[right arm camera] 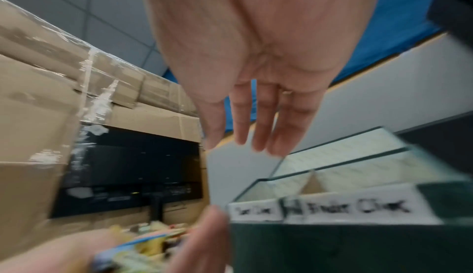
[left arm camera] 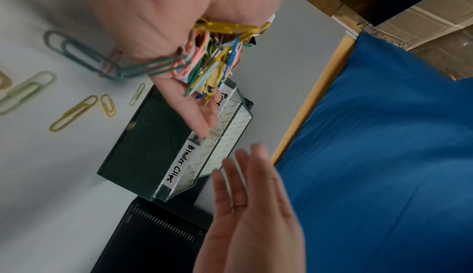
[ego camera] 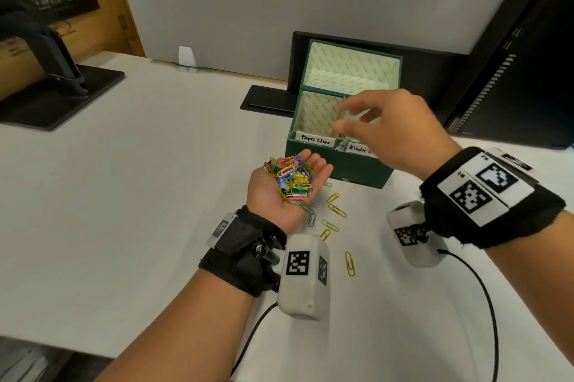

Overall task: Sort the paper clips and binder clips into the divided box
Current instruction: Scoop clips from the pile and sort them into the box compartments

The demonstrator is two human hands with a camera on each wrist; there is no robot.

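Note:
My left hand [ego camera: 313,165] lies palm up just left of the green divided box [ego camera: 360,172], fingers relaxed, carrying a heap of coloured paper clips and binder clips [ego camera: 292,178]. In the left wrist view the heap [left arm camera: 212,58] fills the palm and a teal paper clip chain [left arm camera: 84,54] dangles from it. My right hand [ego camera: 366,120] hovers blurred over the box's front compartments, fingers spread and holding nothing; its bare palm [right arm camera: 256,65] fills the right wrist view. The box carries the labels "Paper Clips" [ego camera: 315,140] and "Binder Clips" [left arm camera: 183,165]. Both front compartments are partly hidden by my right hand.
Several loose yellow and green paper clips [ego camera: 337,210] lie on the white table beside my left wrist, one further forward [ego camera: 350,263]. A monitor stand [ego camera: 62,86] sits far left. A black device [ego camera: 512,71] stands at the right, and a flat black base [ego camera: 267,99] lies behind the box.

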